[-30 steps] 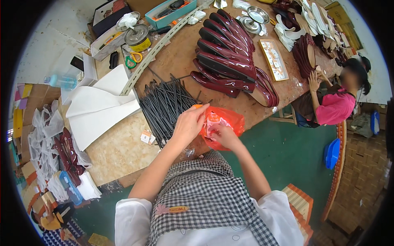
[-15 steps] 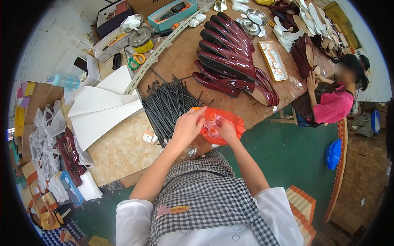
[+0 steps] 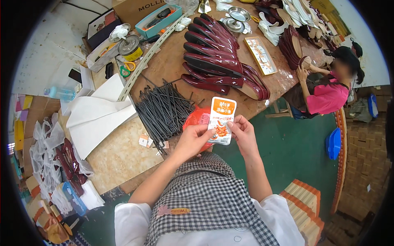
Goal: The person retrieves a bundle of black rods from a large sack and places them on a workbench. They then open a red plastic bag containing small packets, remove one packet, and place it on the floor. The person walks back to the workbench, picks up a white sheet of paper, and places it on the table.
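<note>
A small orange-and-white snack packet is held upright in front of me between both hands. My left hand is closed, its thumb pressed on the packet's lower left part. The fingers of my right hand pinch its right edge. Behind the packet and my left hand lies a red plastic bag, partly hidden; I cannot tell whether the left fingers grip it too. Just beyond the bag is a pile of thin black rods on the table.
Glossy dark red shoes stand in a row on the brown table. White sheets, a slotted metal strip, scissors and a tin lie to the left. A co-worker in pink sits at the right, handling shoes.
My right hand has come out of the red bag, and the snack packet is now between both hands. The bag has shifted left, behind my left hand.
</note>
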The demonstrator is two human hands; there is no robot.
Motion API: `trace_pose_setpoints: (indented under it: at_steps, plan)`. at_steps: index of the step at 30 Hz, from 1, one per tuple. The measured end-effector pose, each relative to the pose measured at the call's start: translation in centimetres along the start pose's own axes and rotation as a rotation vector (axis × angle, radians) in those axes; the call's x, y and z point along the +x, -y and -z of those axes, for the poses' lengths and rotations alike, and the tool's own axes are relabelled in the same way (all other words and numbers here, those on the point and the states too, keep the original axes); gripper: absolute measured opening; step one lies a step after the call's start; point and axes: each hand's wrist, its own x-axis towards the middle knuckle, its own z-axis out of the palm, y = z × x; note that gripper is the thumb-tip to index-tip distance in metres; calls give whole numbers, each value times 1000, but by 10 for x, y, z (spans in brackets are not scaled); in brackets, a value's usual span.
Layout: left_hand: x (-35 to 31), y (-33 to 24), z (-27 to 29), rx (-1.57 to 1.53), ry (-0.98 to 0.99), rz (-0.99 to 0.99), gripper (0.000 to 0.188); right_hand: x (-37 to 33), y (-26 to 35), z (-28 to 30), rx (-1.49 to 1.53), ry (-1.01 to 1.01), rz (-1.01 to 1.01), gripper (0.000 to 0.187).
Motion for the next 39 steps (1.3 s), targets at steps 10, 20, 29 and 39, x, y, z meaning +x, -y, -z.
trace_pose_setpoints:
  at_steps: [10,20,29,39]
  plan:
    - [-5,0,-28,84,-148,29,27,-47,22,13,-434,71,73,17]
    - [1,-48,-83,1016,373,-518,30,-78,70,69,-1203,339,423,17]
    - [2,-39,-109,784,564,-283,23,-98,83,91,-1108,400,300,17]
    - [40,12,-114,-55,613,237,26,-103,68,96,-1390,61,958,12]
